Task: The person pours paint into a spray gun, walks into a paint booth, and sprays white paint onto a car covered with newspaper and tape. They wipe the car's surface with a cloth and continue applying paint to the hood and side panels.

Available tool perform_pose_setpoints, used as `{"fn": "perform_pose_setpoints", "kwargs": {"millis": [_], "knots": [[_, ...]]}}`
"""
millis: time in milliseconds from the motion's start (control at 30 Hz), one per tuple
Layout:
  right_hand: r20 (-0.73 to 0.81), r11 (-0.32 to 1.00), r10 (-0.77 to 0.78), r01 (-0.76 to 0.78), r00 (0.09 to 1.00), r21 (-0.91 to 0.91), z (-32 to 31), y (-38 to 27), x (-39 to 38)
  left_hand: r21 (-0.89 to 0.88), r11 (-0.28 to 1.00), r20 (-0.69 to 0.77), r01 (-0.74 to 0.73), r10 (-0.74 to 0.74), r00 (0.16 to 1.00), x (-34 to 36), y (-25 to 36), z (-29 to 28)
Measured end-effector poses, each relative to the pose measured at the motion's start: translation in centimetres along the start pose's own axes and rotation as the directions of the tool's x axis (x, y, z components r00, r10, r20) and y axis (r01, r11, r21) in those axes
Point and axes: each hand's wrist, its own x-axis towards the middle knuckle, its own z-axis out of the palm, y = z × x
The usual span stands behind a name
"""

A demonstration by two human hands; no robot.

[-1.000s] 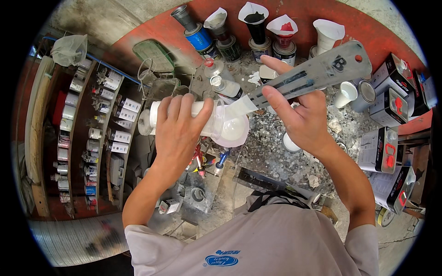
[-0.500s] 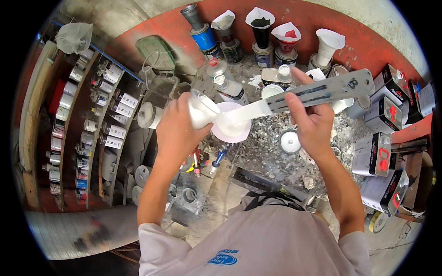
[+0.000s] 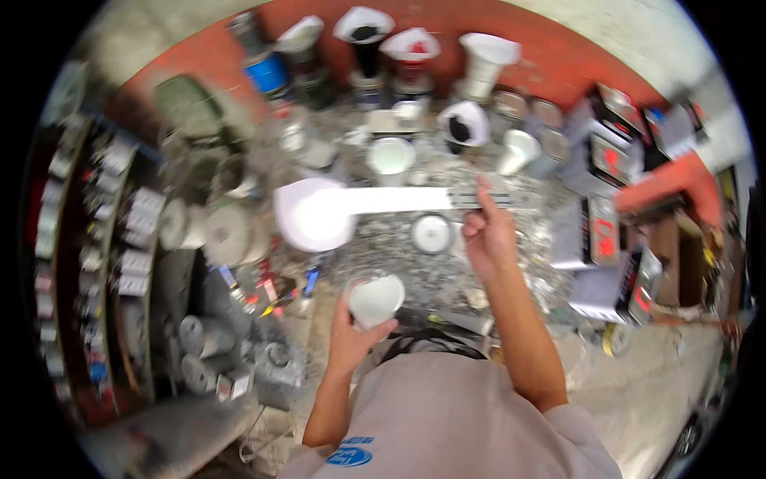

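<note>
My left hand (image 3: 351,337) is wrapped around a white cup (image 3: 375,302), held low near my body with its mouth facing up. My right hand (image 3: 491,238) grips the grey end of a flat mixing stick (image 3: 403,199) between thumb and fingers, index finger along it. White paint coats the stick's left half. Its tip lies over a pale paper strainer cone (image 3: 289,214) filled with white paint, at the left of the bench. I cannot tell whether the tip touches the paper. Motion blurs the picture.
At the back, paper strainers (image 3: 491,49) stand in cans. A small paint-filled cup (image 3: 391,156) and a round white lid (image 3: 432,234) sit on the stained bench (image 3: 375,263). Metal tins (image 3: 586,231) line the right side. Shelves of bottles (image 3: 88,255) stand left.
My left hand has drawn the cup back toward my body and turned it upright, away from the strainer. The mixing stick is now nearly level over the strainer. The view has shifted.
</note>
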Motion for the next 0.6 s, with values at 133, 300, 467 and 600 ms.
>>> {"fn": "perform_pose_setpoints", "kwargs": {"millis": [133,300,467,600], "knots": [[-0.105,0.974,-0.188,0.172,0.977,-0.148,-3.6,-5.3,-4.1,0.036,0.999,0.098,-0.010,0.006,0.995,1.2,-3.2,3.1],[-0.156,0.803,-0.489,0.373,0.858,-0.464,-10.4,-13.5,-12.1,0.312,0.919,0.328,-0.242,0.135,0.935,3.6,-2.4,8.2],[-0.035,0.495,-0.662,0.402,0.748,-0.770,-12.2,-16.5,-12.9,0.261,0.817,0.576,-0.514,0.295,0.762,9.6,-1.5,17.4],[-0.016,0.428,-0.691,0.391,0.723,-0.815,-14.1,-18.1,-8.6,0.135,0.818,0.634,-0.559,0.363,0.683,14.0,-2.1,26.9]]}}
